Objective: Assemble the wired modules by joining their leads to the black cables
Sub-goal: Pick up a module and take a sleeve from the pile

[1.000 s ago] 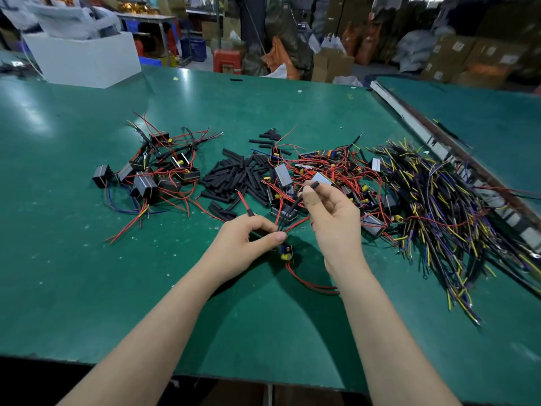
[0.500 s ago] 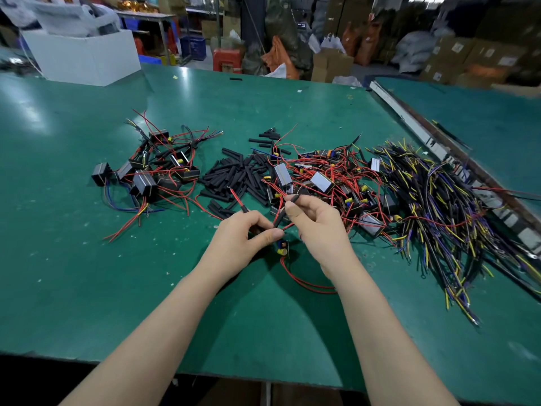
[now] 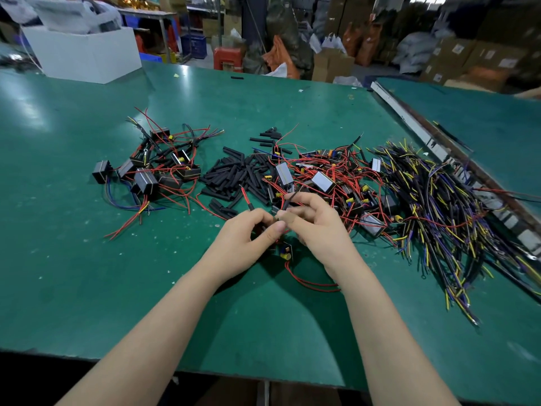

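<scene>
A green tabletop [image 3: 87,273] carries a broad tangle of black, yellow and purple cables [image 3: 439,206] at right, then a heap of red-wired modules [image 3: 328,183], loose black sleeve tubes [image 3: 234,174], and a smaller module cluster [image 3: 158,174] at left. Near centre, the left hand [image 3: 246,241] has fingers curled, pinching a red lead with black tip [image 3: 245,197]. The right hand [image 3: 319,227] pinches a thin black-tipped wire [image 3: 288,199]. Just below both lies a small black module with yellow parts [image 3: 284,251].

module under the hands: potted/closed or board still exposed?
Exposed. The small module lies on the green table below both hands with yellow components and board showing, red leads running up into the fingers.
</scene>
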